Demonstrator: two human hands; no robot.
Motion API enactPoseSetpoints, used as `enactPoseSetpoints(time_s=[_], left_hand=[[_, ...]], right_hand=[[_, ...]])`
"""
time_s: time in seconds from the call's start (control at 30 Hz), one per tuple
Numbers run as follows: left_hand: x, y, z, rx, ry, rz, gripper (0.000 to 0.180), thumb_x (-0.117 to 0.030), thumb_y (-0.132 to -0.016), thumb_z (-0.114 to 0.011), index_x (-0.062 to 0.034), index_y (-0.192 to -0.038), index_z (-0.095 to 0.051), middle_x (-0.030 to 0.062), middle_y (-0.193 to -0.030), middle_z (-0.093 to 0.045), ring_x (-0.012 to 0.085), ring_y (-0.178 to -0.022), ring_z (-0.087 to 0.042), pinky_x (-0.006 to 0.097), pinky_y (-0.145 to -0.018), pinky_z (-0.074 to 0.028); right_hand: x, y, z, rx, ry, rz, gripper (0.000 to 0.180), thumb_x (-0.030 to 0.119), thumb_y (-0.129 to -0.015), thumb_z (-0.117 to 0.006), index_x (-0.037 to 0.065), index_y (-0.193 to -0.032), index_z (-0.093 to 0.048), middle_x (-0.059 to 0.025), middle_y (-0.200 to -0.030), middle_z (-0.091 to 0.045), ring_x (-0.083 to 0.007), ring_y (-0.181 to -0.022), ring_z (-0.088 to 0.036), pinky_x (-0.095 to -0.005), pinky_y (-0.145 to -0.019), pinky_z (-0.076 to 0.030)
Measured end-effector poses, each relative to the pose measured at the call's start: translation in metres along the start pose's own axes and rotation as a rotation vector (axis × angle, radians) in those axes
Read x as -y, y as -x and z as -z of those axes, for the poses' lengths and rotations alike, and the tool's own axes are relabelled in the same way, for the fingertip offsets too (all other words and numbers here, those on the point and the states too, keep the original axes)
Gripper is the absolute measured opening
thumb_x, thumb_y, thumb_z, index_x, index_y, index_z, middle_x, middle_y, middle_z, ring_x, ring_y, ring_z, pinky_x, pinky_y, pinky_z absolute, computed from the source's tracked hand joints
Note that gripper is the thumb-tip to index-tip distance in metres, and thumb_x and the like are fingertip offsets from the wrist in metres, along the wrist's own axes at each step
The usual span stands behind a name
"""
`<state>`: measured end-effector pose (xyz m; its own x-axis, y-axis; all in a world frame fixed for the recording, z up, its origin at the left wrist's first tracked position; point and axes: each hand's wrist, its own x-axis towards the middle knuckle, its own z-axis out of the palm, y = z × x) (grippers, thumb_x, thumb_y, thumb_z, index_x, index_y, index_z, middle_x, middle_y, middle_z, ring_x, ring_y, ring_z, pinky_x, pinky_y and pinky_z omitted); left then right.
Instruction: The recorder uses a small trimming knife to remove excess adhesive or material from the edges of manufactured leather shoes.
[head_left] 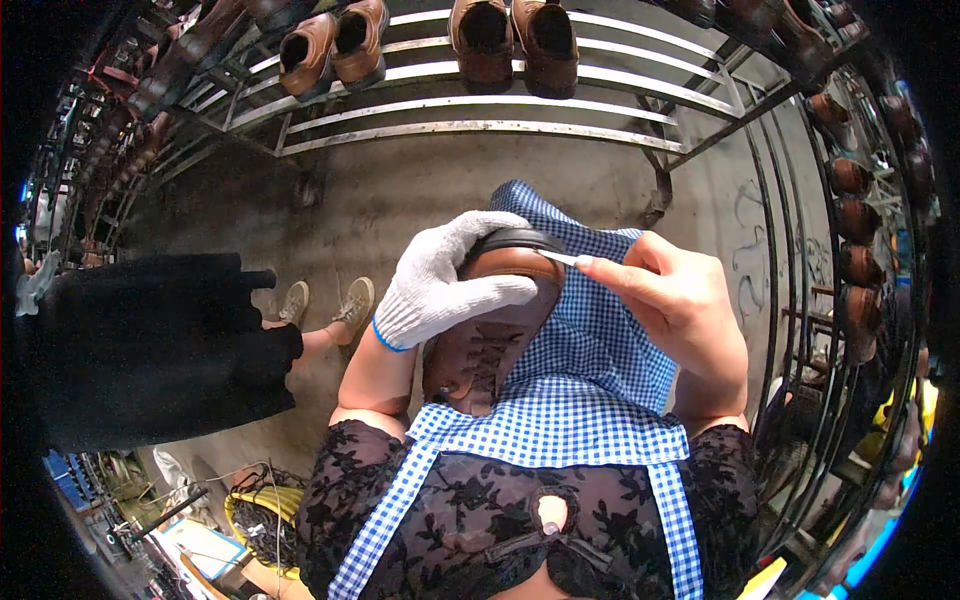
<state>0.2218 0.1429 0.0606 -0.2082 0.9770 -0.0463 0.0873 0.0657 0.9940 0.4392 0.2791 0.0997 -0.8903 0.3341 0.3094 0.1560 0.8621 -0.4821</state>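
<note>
A brown laced shoe (490, 345) rests toe-up on my blue checked apron (585, 370), its dark sole rim at the top. My left hand (440, 285), in a white knit glove, is wrapped over the toe and grips the shoe. My bare right hand (680, 300) pinches a thin white stick-like tool (562, 258) whose tip touches the edge between sole and toe.
A metal rack (480, 105) ahead carries pairs of brown shoes (512, 42). More shoes line a rack on the right (850, 220). Another person in dark clothes (150, 340) stands at the left, feet in beige sneakers (330, 305). A yellow basket (262, 515) sits lower left.
</note>
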Motion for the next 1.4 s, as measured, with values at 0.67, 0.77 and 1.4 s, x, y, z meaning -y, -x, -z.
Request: enactPoseSetpoints(time_s=[0.67, 0.77, 1.4], left_hand=[[0.007, 0.002, -0.003, 0.019, 0.064, 0.008, 0.051, -0.013, -0.074, -0.082, 0.0005, -0.117, -0.061, 0.0106, -0.107, -0.068, 0.0165, -0.101, -0.064, 0.032, -0.093, -0.05], [0.006, 0.002, -0.004, -0.004, 0.057, -0.004, 0.051, -0.013, -0.074, -0.083, 0.0004, -0.117, -0.061, 0.0101, -0.107, -0.068, 0.0163, -0.1, -0.064, 0.031, -0.092, -0.05], [0.0, 0.006, -0.005, -0.007, 0.147, 0.014, 0.05, -0.012, -0.073, -0.082, 0.0003, -0.116, -0.062, 0.0108, -0.107, -0.069, 0.017, -0.101, -0.064, 0.032, -0.093, -0.05]], right_hand=[[-0.011, 0.004, -0.023, 0.021, -0.401, -0.065, 0.041, 0.0, -0.083, -0.068, 0.019, -0.119, -0.069, -0.0057, -0.07, -0.047, -0.0181, -0.058, -0.049, -0.0305, -0.052, -0.042], [-0.009, 0.007, -0.027, 0.005, -0.446, -0.05, 0.041, 0.0, -0.083, -0.068, 0.02, -0.119, -0.069, -0.0054, -0.07, -0.047, -0.0175, -0.058, -0.05, -0.0299, -0.052, -0.041], [-0.006, 0.002, -0.003, -0.004, -0.044, 0.035, 0.049, -0.001, -0.073, -0.07, 0.026, -0.113, -0.07, -0.0019, -0.069, -0.052, -0.0188, -0.055, -0.055, -0.0314, -0.048, -0.044]])
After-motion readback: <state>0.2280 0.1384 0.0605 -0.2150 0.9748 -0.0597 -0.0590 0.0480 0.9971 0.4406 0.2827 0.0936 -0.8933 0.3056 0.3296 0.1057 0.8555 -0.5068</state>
